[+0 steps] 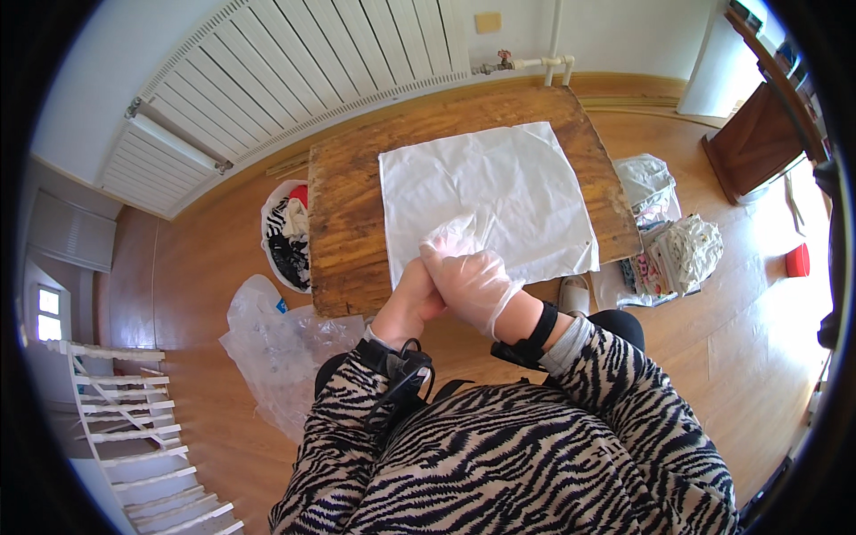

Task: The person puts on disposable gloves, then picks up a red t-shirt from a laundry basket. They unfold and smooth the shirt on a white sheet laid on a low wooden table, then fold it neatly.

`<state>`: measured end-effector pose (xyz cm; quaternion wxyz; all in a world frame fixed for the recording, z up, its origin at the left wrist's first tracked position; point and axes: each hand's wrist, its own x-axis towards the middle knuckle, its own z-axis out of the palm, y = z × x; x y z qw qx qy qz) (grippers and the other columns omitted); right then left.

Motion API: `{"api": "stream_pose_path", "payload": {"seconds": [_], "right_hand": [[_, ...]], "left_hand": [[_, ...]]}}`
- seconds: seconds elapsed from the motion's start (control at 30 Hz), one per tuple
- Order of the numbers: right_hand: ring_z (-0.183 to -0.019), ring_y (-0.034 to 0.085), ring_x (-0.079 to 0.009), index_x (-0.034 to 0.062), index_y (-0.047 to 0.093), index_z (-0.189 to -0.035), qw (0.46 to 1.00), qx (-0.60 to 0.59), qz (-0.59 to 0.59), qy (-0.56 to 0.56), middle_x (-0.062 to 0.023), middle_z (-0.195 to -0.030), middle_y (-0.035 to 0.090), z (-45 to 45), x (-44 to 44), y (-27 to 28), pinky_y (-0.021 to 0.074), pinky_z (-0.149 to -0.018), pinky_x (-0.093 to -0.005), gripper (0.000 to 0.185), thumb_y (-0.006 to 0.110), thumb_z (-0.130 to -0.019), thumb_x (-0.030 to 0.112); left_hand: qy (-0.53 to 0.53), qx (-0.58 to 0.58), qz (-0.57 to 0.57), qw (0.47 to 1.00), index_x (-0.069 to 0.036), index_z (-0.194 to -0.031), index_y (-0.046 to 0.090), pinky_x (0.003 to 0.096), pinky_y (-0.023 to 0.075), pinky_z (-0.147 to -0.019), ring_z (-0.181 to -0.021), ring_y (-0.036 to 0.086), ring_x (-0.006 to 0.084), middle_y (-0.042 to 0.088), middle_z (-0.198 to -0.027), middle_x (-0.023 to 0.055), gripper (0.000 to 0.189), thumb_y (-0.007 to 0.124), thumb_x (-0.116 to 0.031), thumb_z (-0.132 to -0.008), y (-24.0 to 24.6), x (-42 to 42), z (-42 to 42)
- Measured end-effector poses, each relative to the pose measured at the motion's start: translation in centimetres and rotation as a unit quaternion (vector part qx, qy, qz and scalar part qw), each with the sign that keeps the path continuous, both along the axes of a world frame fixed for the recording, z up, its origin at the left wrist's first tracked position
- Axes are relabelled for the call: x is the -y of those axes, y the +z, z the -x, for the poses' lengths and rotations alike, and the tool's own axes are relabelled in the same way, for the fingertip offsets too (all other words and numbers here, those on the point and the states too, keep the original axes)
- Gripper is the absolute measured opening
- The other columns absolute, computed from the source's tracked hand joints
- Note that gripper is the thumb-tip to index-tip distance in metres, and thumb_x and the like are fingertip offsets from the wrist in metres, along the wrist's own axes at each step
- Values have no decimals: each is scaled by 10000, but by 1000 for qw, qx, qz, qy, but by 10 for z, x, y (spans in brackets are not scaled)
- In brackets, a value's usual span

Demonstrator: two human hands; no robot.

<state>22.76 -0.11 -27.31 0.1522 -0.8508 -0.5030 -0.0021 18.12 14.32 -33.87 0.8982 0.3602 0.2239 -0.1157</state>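
My right hand (466, 281) wears a thin clear plastic glove, loose at the wrist. It overlaps my left hand (414, 287), whose wrist and back are bare. Bunched clear plastic, seemingly another glove (458, 231), sits at the joined fingers, and my right fingers appear closed on it. What my left fingers do is hidden by the right hand and the plastic. Both hands are over the near edge of a creased white cloth (488, 174). That cloth lies spread on a worn wooden tabletop (344, 221).
A white tub (267, 251) of fabric pieces stands left of the table. Crumpled plastic sheeting (287, 354) covers floor at the near left. Folded fabric stacks (675, 261) and a bag (645, 180) sit at the right. Beyond the table is a radiator (314, 73). A red cup (797, 260) stands far right.
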Motion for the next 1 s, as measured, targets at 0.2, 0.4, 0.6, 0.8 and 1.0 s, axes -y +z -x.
{"api": "stream_pose_path", "payload": {"seconds": [0.2,0.4,0.6,0.8,1.0], "right_hand": [[-595,719,-287,-31,455,-1518,999,25,-32,13,-100,-689,695,2,1,0,533,-493,-412,718,728,-891,185],[-561,692,-252,-59,457,-1519,996,49,-70,30,-77,-669,672,0,3,1,514,-484,-369,726,725,-881,159],[-667,744,-330,15,408,-1575,999,-50,-9,-3,-152,-785,730,-3,-3,-1,577,-564,-434,793,750,-875,160],[-766,765,-394,82,391,-1591,991,-127,32,-15,-184,-911,758,-7,-5,11,610,-643,-478,782,753,-904,180],[-803,756,-419,113,375,-1618,985,-171,14,-4,-213,-924,755,-10,-1,16,602,-693,-498,876,795,-851,168]], "left_hand": [[30,75,14,997,0,-1461,555,407,549,-1026,-1166,671,259,672,-1345,145,426,508,-251,-1120,17,-3,-10],[68,123,-49,989,25,-1427,586,388,566,-972,-1143,664,231,661,-1345,140,393,532,-203,-1111,11,-4,-17],[95,61,-129,985,9,-1308,658,335,579,-732,-920,686,185,712,-1120,101,349,520,-254,-1123,-4,2,-15],[47,8,-133,990,-25,-1237,676,297,507,-560,-752,656,163,707,-969,79,400,499,-369,-1133,11,2,-13],[42,-25,-81,996,-15,-1268,654,353,563,-729,-878,681,203,716,-1044,96,390,489,-342,-1136,25,8,-15]]}}
